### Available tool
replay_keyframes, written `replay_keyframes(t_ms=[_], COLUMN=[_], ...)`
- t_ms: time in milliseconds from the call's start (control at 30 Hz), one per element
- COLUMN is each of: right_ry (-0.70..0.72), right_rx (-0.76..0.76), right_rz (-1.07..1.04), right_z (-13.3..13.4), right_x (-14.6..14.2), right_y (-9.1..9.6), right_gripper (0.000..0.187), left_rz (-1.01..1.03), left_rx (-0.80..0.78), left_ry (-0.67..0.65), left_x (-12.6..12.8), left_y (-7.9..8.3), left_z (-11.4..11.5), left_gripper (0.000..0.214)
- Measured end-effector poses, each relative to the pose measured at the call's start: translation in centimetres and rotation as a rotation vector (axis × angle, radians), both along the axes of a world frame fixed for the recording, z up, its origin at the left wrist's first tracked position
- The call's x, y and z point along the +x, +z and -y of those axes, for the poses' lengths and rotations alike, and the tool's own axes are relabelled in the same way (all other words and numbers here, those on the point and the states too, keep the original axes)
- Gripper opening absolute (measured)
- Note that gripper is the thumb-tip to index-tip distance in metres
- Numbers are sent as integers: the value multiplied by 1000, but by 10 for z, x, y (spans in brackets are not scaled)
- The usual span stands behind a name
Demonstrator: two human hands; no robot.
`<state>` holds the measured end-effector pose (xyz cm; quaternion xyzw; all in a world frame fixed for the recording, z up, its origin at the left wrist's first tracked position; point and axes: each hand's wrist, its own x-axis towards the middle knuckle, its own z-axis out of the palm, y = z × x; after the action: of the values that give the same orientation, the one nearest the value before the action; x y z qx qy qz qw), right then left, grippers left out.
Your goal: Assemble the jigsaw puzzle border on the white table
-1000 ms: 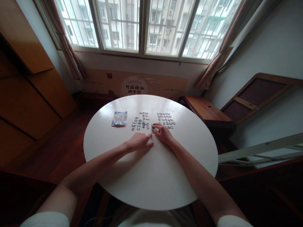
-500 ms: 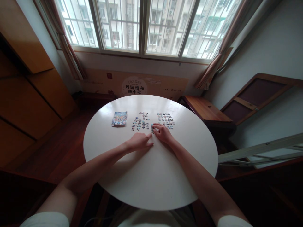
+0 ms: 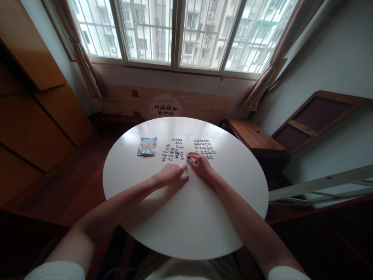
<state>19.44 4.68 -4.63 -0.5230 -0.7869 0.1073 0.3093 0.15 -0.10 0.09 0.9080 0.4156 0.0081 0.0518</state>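
Observation:
Both my hands rest on a round white table (image 3: 186,217). My left hand (image 3: 170,174) lies curled, knuckles up, with its fingertips pointing at a small jigsaw piece (image 3: 187,157). My right hand (image 3: 200,163) is closed, its fingertips pinching or pressing that piece at the near edge of the puzzle. Two loose clusters of jigsaw pieces lie just beyond the hands: one to the left (image 3: 173,149) and one to the right (image 3: 204,147). A small printed picture card (image 3: 147,146) lies flat further left.
A barred window (image 3: 177,31) with curtains runs along the far wall, with a printed cardboard panel (image 3: 166,105) below it. Wooden cabinets (image 3: 35,116) stand at the left. A low wooden bench (image 3: 253,136) and leaning frames (image 3: 320,116) are at the right.

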Motion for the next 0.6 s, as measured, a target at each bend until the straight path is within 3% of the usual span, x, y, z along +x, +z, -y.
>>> replay_keyframes(t_ms=[600], right_ry=[-2], right_rx=[-12], right_rz=[1], right_z=[1], right_x=[0], right_y=[2], right_gripper=[25], left_rz=[0], left_rx=[14], left_ry=[-9], left_x=[0], left_y=[-2], left_z=[-1], left_gripper=[43])
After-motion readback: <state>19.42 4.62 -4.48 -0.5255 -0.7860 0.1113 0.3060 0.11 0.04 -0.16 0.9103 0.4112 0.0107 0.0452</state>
